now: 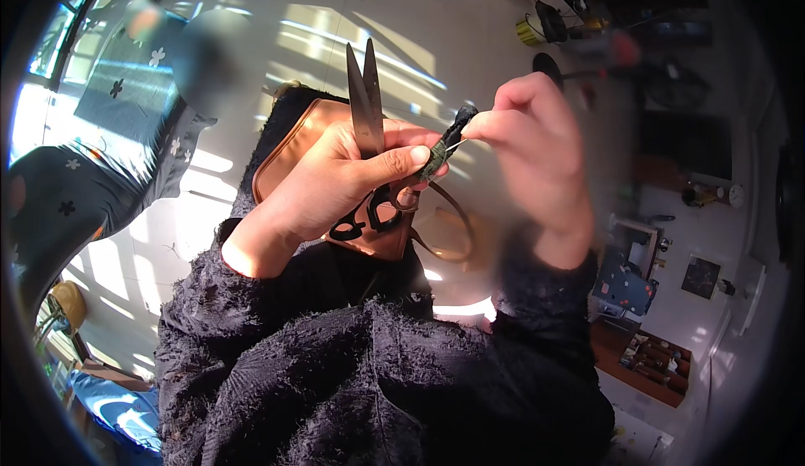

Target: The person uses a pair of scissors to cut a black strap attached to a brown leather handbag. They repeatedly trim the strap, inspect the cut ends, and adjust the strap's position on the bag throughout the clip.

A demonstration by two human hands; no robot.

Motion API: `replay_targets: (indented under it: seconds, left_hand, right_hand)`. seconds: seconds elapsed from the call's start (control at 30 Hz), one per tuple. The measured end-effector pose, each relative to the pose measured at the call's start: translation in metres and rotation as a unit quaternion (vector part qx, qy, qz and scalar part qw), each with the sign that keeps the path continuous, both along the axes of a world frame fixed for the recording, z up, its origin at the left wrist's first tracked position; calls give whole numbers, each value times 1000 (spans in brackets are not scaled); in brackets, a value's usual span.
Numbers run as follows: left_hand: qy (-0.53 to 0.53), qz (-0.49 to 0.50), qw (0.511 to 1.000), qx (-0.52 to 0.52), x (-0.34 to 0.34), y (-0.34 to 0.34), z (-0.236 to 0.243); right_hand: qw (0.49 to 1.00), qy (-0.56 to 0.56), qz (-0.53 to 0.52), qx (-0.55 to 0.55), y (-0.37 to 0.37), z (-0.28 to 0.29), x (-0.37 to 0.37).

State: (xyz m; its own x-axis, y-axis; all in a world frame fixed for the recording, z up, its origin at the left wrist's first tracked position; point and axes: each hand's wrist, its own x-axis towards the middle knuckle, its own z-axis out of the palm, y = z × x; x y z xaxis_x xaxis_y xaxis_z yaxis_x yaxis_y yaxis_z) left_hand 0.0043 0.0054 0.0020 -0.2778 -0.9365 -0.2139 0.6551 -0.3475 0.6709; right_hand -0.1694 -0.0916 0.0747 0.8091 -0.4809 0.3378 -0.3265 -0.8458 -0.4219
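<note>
My left hand (369, 160) is closed on a small dark green, crumpled fabric piece (438, 154), with scissors (369, 97) also in its grip, blades pointing up and black handles below the fingers. My right hand (532, 143) is raised at the right, thumb and forefinger pinched on a thin pale needle-like item (457, 143) at the fabric. A tan leather-like item (285, 156) with dark edging lies beneath my left hand on my lap, and a brown strap loops out to its right.
A patterned cloth-covered surface (109, 173) stands at the left, with sunlit floor (352, 22) ahead. A low wooden cabinet (637, 357), a dark panel (683, 143) and assorted household objects line the right side. A blue fabric item (113, 407) lies at the lower left.
</note>
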Motion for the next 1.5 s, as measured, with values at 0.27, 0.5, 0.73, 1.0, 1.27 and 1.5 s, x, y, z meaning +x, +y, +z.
replay_targets:
  seconds: [0.27, 0.5, 0.73, 1.0, 1.27, 1.5]
  left_hand:
    - [0, 1, 1000, -3, 0, 0, -2]
    - [-11, 0, 999, -38, -2, 1, -6]
    - [-13, -16, 999, -34, -1, 1, -6]
    - [-17, -28, 999, -24, -3, 1, -6]
    - [-28, -33, 999, -31, -2, 2, -5]
    - [-29, -41, 998, -23, -2, 3, -6]
  right_hand:
    - [1000, 0, 7, 18, -2, -2, 2]
    - [998, 19, 18, 56, -4, 2, 2]
    - [998, 29, 35, 44, -7, 3, 3]
    - [997, 32, 47, 53, -7, 2, 3]
    - [992, 13, 56, 108, -9, 3, 3]
    - [989, 24, 68, 126, -10, -1, 2]
